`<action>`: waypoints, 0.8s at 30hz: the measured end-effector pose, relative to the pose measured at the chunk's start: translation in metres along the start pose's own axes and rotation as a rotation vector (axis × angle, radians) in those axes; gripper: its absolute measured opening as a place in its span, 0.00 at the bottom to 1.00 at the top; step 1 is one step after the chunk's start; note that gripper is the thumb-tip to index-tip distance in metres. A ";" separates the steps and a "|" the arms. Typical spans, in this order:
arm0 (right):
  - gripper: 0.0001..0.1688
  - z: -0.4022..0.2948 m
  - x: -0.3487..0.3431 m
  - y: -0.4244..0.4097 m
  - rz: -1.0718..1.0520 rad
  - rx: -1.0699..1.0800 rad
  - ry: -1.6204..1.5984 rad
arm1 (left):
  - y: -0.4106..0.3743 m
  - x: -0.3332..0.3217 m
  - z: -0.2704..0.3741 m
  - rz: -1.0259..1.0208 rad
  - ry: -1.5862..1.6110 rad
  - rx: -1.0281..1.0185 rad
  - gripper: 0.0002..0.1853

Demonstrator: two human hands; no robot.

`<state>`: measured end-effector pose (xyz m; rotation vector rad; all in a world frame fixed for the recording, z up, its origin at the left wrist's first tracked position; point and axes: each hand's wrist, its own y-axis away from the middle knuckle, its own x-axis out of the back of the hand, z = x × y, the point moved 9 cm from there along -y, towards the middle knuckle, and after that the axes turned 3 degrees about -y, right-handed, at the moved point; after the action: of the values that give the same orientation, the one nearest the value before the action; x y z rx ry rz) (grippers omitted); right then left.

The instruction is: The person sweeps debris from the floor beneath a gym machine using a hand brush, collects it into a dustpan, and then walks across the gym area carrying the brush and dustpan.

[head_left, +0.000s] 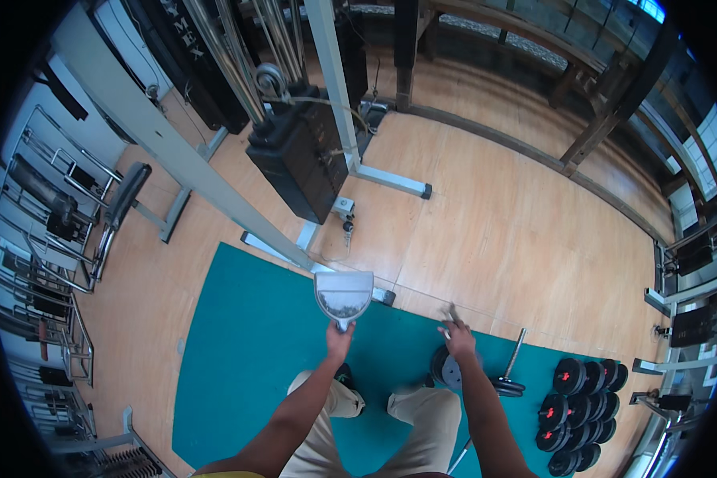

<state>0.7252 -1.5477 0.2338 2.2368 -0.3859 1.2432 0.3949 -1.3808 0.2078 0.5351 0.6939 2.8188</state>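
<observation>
My left hand is closed on the short handle of a grey dustpan, held above the edge of the green mat. The pan's wide mouth points away from me, and some dark debris seems to lie in it. My right hand is raised to the right, its fingers around a small blurred thing that I cannot name. Below that hand, weight plates lie on the mat. Beside my right forearm is a threaded dumbbell bar with black plates.
Rows of black dumbbells lie on the mat at the right. Ahead stands a cable machine with a black weight stack and pale steel feet. A padded bench is at the left; a wooden frame borders the floor beyond.
</observation>
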 end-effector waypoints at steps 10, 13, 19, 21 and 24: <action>0.26 0.100 0.182 0.365 -0.169 -0.773 -0.063 | 0.265 0.169 0.157 0.045 -0.428 -0.094 0.23; 0.28 0.111 0.205 0.418 -0.125 -0.832 -0.142 | 0.292 0.189 0.177 0.128 -0.415 -0.096 0.24; 0.34 0.115 0.185 0.374 -0.247 -0.494 -0.161 | 0.328 0.228 0.172 0.340 -0.264 -0.087 0.21; 0.33 0.085 0.198 0.326 -0.204 -0.421 -0.186 | 0.339 0.243 0.159 0.361 -0.302 -0.054 0.19; 0.24 0.050 0.197 0.230 -0.139 -0.243 -0.145 | 0.353 0.274 0.110 0.434 -0.327 -0.029 0.17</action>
<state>0.7517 -1.7601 0.4533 2.1106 -0.4056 0.9136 0.1527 -1.5714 0.5494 1.2391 0.5202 2.9983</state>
